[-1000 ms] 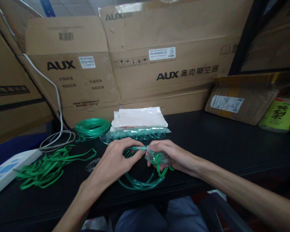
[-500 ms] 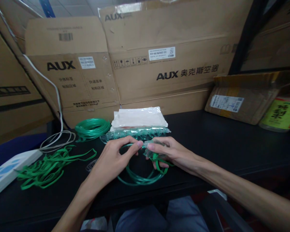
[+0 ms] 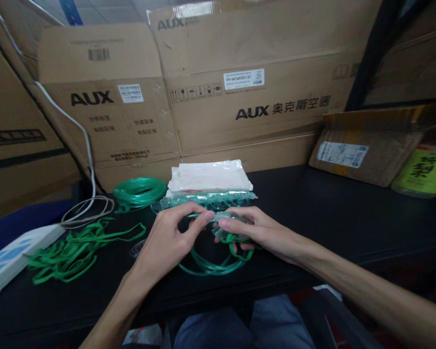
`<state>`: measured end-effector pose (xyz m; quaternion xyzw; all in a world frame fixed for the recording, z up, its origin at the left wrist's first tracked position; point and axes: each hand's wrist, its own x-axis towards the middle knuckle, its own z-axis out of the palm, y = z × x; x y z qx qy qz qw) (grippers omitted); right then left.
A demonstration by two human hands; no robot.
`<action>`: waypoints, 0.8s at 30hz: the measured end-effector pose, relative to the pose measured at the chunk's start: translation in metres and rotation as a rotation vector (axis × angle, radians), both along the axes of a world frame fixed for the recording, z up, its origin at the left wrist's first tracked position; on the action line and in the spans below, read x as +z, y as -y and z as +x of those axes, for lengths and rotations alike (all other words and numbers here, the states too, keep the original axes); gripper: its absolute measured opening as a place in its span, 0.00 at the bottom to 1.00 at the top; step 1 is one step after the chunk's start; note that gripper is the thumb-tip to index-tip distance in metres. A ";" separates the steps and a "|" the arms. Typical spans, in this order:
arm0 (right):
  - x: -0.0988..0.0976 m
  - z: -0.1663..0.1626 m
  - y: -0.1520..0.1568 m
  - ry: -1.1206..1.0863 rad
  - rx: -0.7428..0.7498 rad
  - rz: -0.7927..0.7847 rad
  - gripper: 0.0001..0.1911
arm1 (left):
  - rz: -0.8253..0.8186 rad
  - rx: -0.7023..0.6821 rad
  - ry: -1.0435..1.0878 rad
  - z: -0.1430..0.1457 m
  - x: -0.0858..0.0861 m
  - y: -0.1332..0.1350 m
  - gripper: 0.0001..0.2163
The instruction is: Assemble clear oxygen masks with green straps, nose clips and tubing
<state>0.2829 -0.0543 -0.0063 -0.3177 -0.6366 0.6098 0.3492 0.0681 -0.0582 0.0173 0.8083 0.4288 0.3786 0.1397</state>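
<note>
My left hand (image 3: 179, 232) pinches the end of a green plastic tube (image 3: 212, 268) between thumb and forefinger. The rest of that tube hangs in a loop below both hands, down at the black table. My right hand (image 3: 256, 228) is closed around a clear greenish oxygen mask (image 3: 227, 236), partly hidden by the fingers. A green elastic strap (image 3: 247, 255) dangles from the mask. Tube end and mask connector meet between my two thumbs; how far one sits in the other I cannot tell.
Behind my hands lie a row of clear green masks (image 3: 210, 198) and white plastic packets (image 3: 209, 177). To the left are coiled green tubing (image 3: 140, 193), loose green straps (image 3: 72, 252) and a power strip (image 3: 22, 254). Cardboard boxes (image 3: 254, 126) wall the back; a yellow-labelled bottle (image 3: 423, 169) stands right.
The mask has turned slightly in my right hand, so more of its clear body shows. Both hands stay in nearly the same place.
</note>
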 end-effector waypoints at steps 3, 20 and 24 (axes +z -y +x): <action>-0.002 -0.001 -0.001 0.002 -0.062 0.092 0.20 | 0.034 0.016 0.034 0.000 -0.001 0.000 0.11; 0.001 -0.003 0.001 -0.013 -0.028 0.116 0.20 | -0.083 -0.010 -0.030 -0.002 -0.001 -0.002 0.17; 0.001 -0.004 0.001 -0.035 -0.041 0.067 0.19 | -0.167 -0.007 -0.053 -0.002 -0.002 -0.004 0.20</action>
